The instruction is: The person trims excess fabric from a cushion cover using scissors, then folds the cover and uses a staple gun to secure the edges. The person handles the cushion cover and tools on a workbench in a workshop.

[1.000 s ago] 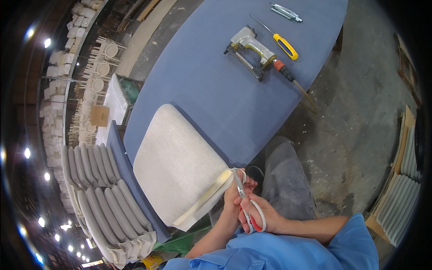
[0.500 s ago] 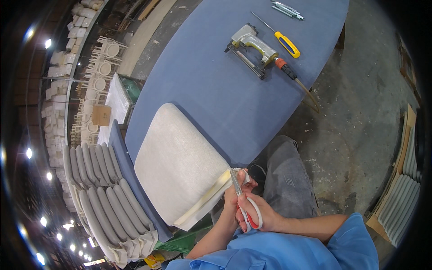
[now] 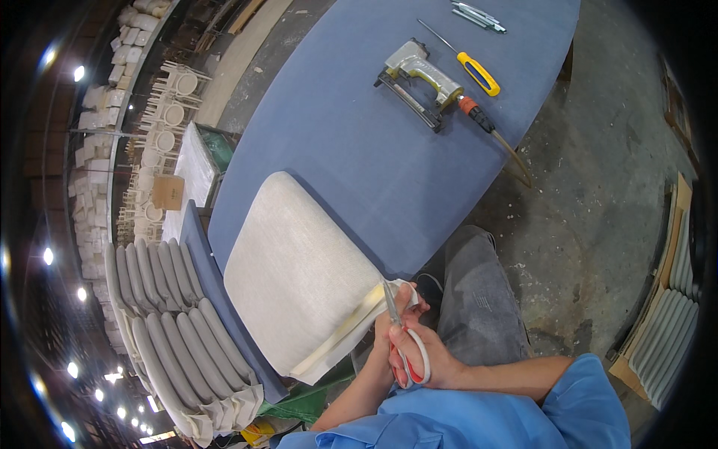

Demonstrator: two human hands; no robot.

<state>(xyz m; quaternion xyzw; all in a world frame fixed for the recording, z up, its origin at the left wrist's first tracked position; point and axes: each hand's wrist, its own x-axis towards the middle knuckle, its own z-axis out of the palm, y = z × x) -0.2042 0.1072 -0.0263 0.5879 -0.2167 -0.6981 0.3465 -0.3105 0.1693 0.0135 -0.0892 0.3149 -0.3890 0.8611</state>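
The cushion [image 3: 303, 273] lies on the near end of the blue table [image 3: 359, 127], its near edge overhanging toward the person. It is a padded seat pad covered in pale woven fabric, with a loose flap [image 3: 351, 329] of surplus cloth hanging along the near edge. The right hand [image 3: 419, 355] is closed through the red handles of the scissors [image 3: 400, 337], blades pointing up at the flap's corner. The left hand [image 3: 396, 310] sits behind the blades, fingers curled at the fabric corner; whether it pinches the cloth cannot be told. The cushion looks light and soft on top, probably stiffer underneath; it should be gripped by its edges, and the flap held taut close to the cut, since loose cloth tends to fold between blades. The table covering is fabric-like and should resist sliding. At the far end lie a stapler [image 3: 419, 75] with an air hose [image 3: 493, 131], a yellow-handled screwdriver [image 3: 475, 71] and a metal tool [image 3: 479, 15], all well apart from the hands. Stacked grey pads [image 3: 179, 322] stand to the left of the table. The floor [image 3: 598, 187] is bare, stained concrete; chair frames [image 3: 161, 135] fill the background at left.
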